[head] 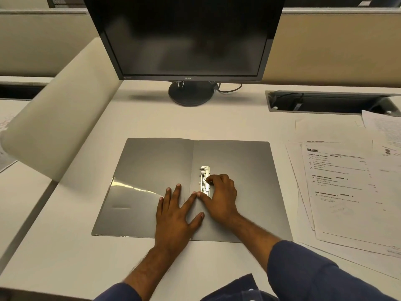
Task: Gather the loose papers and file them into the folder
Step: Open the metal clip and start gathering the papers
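None of the loose papers (pixel 338 187) are filed yet; they lie spread on the desk (pixel 238 118) right of the open grey folder (pixel 234 161). The left hand (pixel 175 216) presses the folder flat, fingers splayed wide, while the right hand (pixel 219 196) pinches its metal clip (pixel 205 177), apparently readying it.

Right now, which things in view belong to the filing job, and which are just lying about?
Job: open grey folder, its metal clip, loose papers, left hand pressing the folder, right hand at the clip.
Lying about: monitor, cable tray, desk divider.
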A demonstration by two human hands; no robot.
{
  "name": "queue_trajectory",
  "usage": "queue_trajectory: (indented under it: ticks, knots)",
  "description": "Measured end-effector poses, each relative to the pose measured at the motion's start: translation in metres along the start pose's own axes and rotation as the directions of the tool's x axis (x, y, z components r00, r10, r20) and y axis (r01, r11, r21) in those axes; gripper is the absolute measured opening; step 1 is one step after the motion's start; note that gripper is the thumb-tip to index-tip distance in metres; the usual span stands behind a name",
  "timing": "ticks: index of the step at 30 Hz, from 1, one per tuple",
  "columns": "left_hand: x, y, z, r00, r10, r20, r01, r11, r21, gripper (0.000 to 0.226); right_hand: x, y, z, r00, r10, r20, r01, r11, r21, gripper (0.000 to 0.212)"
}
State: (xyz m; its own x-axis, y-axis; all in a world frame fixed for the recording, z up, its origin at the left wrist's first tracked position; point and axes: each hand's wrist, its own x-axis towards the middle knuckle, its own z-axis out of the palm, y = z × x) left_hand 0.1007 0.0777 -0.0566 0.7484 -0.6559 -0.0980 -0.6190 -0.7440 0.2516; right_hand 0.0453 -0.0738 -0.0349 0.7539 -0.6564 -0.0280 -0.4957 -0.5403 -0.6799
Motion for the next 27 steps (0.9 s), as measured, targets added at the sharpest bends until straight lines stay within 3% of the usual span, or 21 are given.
queue_trajectory:
  ticks: [7, 15, 21, 27]
  knots:
    - [0.0, -0.001, 0.0, 1.0, 0.002, 0.006, -0.002, 1.0, -0.022, 0.082, -0.001, 0.001, 0.002, 1.0, 0.004, -0.002, -0.004, 0.996, 0.094, 0.049]
    - [0.0, -0.004, 0.001, 1.0, 0.018, -0.018, -0.018, 0.999, -0.039, 0.079, 0.001, 0.0, 0.003, 1.0, 0.027, -0.01, -0.026, 0.997, 0.072, 0.052]
    - [0.0, -0.003, -0.001, 0.999, 0.031, -0.028, -0.032, 0.999, -0.041, 0.079, 0.0, 0.006, -0.005, 0.994, 0.02, -0.112, 0.012, 0.961, 0.275, 0.038]
    - [-0.001, -0.004, 0.001, 0.999, 0.031, -0.02, -0.031, 0.999, -0.012, 0.08, 0.016, -0.004, -0.023, 0.991, 0.077, -0.113, -0.026, 0.917, 0.399, 0.036]
